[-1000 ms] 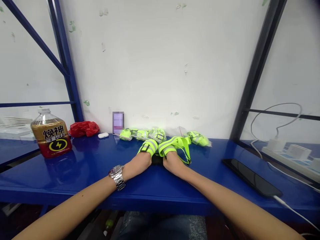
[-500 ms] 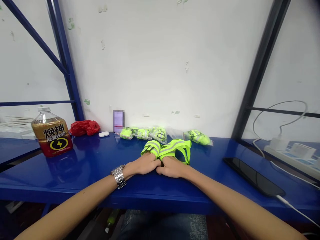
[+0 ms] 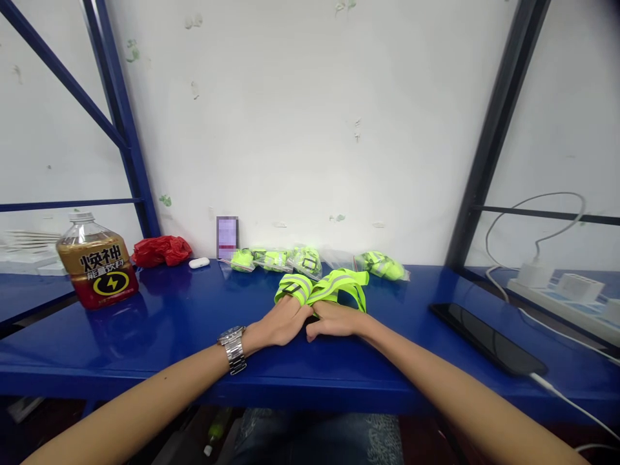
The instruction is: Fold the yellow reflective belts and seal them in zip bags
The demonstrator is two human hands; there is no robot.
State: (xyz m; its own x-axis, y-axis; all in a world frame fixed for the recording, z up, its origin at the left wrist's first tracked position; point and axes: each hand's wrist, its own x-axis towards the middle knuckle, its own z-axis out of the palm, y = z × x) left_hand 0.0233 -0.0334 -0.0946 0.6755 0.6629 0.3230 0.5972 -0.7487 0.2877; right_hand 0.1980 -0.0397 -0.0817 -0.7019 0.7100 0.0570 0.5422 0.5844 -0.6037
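Observation:
Over the blue table, my left hand [image 3: 281,321], with a metal watch [image 3: 233,349] on the wrist, is closed on one end of a bundle of neon-yellow reflective straps [image 3: 341,280] with grey stripes. Beside it, my right hand [image 3: 338,319] grips the other part of the same bundle. The two hands nearly touch at the thumbs, and the straps cover most of the fingers. A loose loop of strap stands out to the right of my right hand. Behind lie several clear bags of similar neon straps [image 3: 306,259], with one bag [image 3: 382,265] apart on the right.
A large drink bottle [image 3: 99,265], a red plastic bag [image 3: 162,250] and a white earphone case [image 3: 199,263] are at the left. An upright phone [image 3: 227,237] leans on the wall. At right, a black phone [image 3: 487,339] is on a cable near a power strip [image 3: 564,316].
My right hand has turned slightly, its thumb now lower and a bit apart from my left hand. The strap loop on the right has drawn in a little. The view has shifted slightly.

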